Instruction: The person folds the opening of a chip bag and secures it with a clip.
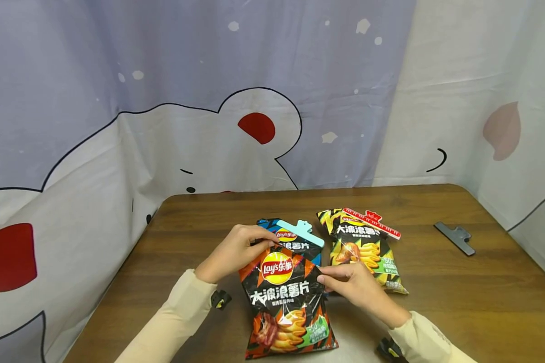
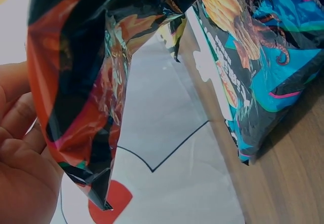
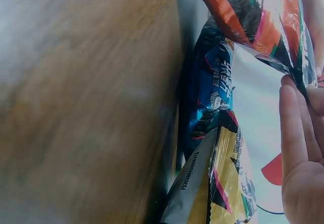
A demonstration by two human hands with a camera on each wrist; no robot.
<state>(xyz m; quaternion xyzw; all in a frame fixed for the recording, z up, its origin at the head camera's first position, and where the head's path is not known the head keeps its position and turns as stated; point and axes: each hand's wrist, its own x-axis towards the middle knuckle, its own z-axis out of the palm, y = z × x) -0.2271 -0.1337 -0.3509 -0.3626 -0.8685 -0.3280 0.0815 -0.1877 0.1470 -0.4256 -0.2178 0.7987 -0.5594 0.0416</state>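
Both hands hold up a red and black chip bag (image 1: 283, 302) by its top. My left hand (image 1: 236, 252) pinches the upper left corner, and my right hand (image 1: 363, 290) pinches the upper right edge between thumb and fingers. Right behind it lies a blue chip bag (image 1: 308, 247), partly hidden, with a light blue bag clip (image 1: 302, 233) across its top. In the right wrist view the fingers (image 3: 292, 125) press against the red bag's edge. From the left wrist, the red bag (image 2: 81, 92) hangs beside the hand, apart from the blue bag.
A yellow and black chip bag (image 1: 363, 252) lies to the right, with a red bag clip (image 1: 372, 222) along its top. Farther right, a grey bag clip (image 1: 455, 238) rests on the wooden table (image 1: 495, 307). A patterned curtain (image 1: 336, 101) hangs behind the table.
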